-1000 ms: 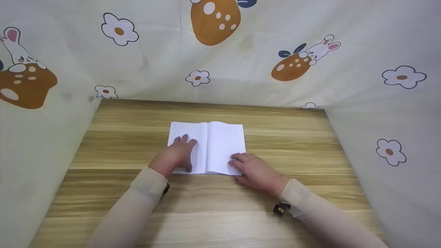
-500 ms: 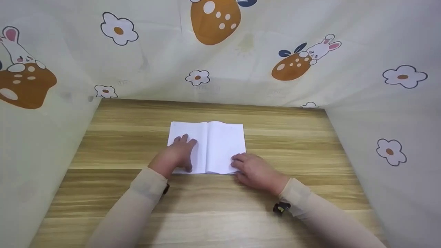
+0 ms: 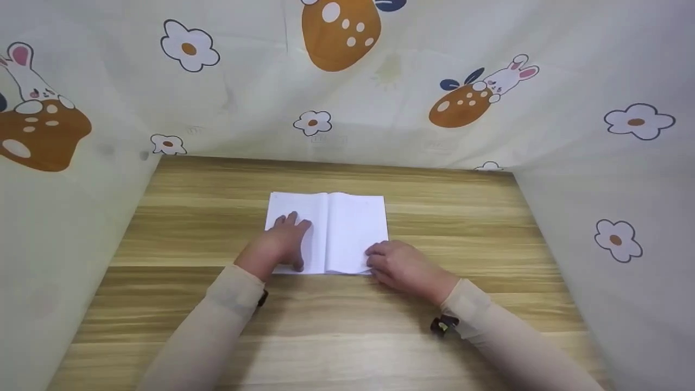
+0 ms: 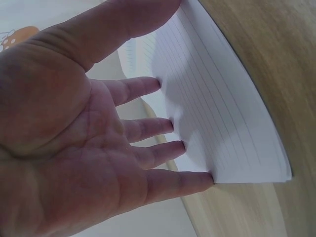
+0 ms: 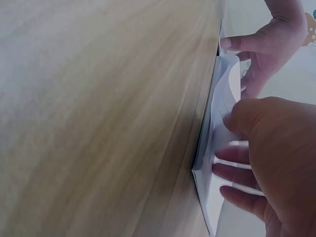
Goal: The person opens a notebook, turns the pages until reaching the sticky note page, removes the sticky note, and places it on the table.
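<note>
An open notebook (image 3: 350, 228) with white ruled pages lies on the wooden table, its spine running away from me. On the left page (image 4: 207, 98), the spread fingertips of my left hand (image 3: 278, 241) press down, thumb near the lower edge. My right hand (image 3: 407, 269) is at the lower right corner, fingers bent. Seen from the right wrist, the right hand (image 5: 274, 153) has thumb and fingertips on a page (image 5: 224, 98) that bows up from the sheets beneath. In the head view the right thumb is mostly hidden under the hand.
The wooden table (image 3: 336, 331) surrounds the notebook. A pale curtain (image 3: 244, 98) printed with rabbits and flowers stands along the back and both sides. Dark straps (image 3: 444, 325) sit at the wrists over light sleeves.
My right fingers have slid slightly outward toward the page's edge, and the thumb has drawn in toward them. The page's lower right corner has lifted a little. The left hand stays put.
</note>
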A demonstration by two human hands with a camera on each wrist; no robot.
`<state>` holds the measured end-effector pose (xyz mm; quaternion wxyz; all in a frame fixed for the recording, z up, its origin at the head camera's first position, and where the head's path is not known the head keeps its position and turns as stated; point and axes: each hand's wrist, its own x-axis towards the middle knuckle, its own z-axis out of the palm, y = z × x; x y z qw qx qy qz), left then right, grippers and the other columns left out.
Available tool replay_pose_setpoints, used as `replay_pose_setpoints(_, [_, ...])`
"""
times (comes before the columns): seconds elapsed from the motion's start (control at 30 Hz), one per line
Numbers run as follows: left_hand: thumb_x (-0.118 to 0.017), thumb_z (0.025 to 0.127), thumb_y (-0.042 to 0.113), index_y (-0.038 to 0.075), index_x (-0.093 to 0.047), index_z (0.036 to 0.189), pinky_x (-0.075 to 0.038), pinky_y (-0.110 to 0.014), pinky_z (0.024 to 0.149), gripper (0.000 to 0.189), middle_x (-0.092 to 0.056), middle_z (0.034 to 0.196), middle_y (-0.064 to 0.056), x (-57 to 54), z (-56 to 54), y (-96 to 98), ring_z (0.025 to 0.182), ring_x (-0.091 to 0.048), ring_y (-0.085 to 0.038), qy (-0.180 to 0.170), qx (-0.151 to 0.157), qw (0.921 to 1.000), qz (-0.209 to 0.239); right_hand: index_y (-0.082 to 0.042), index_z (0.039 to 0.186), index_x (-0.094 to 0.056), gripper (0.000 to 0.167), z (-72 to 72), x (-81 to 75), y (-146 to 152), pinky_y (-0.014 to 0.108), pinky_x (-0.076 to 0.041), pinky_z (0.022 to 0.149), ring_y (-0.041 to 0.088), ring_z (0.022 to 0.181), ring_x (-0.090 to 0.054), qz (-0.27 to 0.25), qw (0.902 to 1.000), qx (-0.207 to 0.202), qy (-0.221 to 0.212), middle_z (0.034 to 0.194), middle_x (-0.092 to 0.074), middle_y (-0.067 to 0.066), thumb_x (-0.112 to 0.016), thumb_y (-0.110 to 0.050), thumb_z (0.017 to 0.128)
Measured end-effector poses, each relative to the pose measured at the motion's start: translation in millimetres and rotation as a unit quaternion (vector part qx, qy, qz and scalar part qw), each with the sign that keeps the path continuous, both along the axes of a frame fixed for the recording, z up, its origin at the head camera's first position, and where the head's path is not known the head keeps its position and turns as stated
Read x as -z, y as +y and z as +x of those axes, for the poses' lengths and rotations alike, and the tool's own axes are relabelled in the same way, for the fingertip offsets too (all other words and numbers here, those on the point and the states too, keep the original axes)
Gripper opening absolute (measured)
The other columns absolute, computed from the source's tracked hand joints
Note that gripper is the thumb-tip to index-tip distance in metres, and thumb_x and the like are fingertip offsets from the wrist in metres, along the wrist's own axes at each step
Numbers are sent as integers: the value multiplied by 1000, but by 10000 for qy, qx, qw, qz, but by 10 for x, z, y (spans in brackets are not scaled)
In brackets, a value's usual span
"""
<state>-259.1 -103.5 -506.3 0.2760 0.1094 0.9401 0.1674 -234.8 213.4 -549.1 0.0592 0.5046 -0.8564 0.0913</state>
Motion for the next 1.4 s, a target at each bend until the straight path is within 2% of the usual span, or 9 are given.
replay_pose_setpoints(0.33, [-92, 86, 10, 4, -37, 170, -24, -72, 128, 101, -12, 180, -31, 6, 5, 4, 165, -10, -55, -14, -36, 10000, 49, -7, 100, -76, 3, -6, -82, 32, 41, -62, 91, 25, 100, -74, -86, 9990, -182, 403, 109, -77, 7, -77, -10, 102])
replay_pose_setpoints(0.57, [-90, 86, 9, 5, -36, 171, -22, -70, 129, 101, -12, 180, -31, -1, 13, -7, 166, -9, -54, -42, -48, 9999, 118, -10, 99, -73, 7, -32, -137, 30, 40, -62, 85, 22, 93, -70, -295, 9994, -68, 178, 102, -73, 3, -75, -4, 100])
replay_pose_setpoints(0.67, [-90, 86, 13, 4, -40, 169, -26, -71, 128, 97, -17, 179, -32, 28, 9, -23, 164, -15, -55, 176, -8, 9998, 113, -11, 97, -72, 9, -38, -180, 15, 37, -60, 80, 19, 88, -66, -404, 9992, -24, 41, 98, -69, 0, -71, -6, 104])
replay_pose_setpoints(0.73, [-87, 88, 17, 2, -46, 165, -31, -71, 126, 88, -27, 175, -32, 64, 6, -28, 161, -25, -55, 518, 22, 9986, 96, -12, 96, -71, 10, -41, -210, 8, 36, -59, 78, 18, 86, -63, -490, 9988, 9, 35, 95, -67, -2, -72, -6, 104])
replay_pose_setpoints(0.87, [-81, 95, 26, 0, -61, 149, -44, -69, 116, 63, -51, 159, -28, 123, -2, 36, 147, -47, -49, 1432, 31, 9891, 345, -13, 96, -71, 10, -49, -269, -1, 34, -59, 77, 17, 84, -62, -635, 9980, 65, 37, 93, -65, -2, -74, -5, 102])
replay_pose_setpoints(0.97, [-78, 100, 28, 2, -69, 137, -50, -61, 112, 46, -62, 145, -20, 114, 15, 158, 135, -59, -40, 1881, 260, 9772, 947, -13, 99, -71, 9, -57, -309, -8, 35, -60, 80, 18, 87, -64, -661, 9977, 140, -51, 94, -66, -2, -77, -6, 101])
replay_pose_setpoints(1.1, [-78, 101, 30, 7, -73, 131, -53, -51, 111, 38, -69, 133, -11, 62, 86, 319, 125, -66, -31, 1987, 872, 9600, 1769, -13, 102, -72, 7, -61, -362, -39, 37, -60, 83, 19, 91, -65, -637, 9976, 235, -142, 97, -68, -3, -78, -10, 102])
replay_pose_setpoints(1.2, [-81, 99, 35, 9, -74, 128, -54, -50, 107, 39, -71, 128, -7, 69, 137, 420, 118, -68, -27, 2038, 1227, 9515, 1949, -13, 102, -72, 8, -57, -399, -68, 36, -60, 83, 18, 90, -66, -705, 9973, 202, -102, 97, -68, -2, -79, -11, 102])
replay_pose_setpoints(1.4, [-84, 97, 38, 12, -75, 123, -56, -49, 101, 39, -71, 122, -3, 117, 200, 589, 112, -68, -25, 2147, 1229, 9503, 1892, -11, 102, -72, 10, -47, -451, -89, 36, -60, 82, 18, 90, -67, -954, 9954, 130, -15, 97, -68, -1, -81, -8, 100])
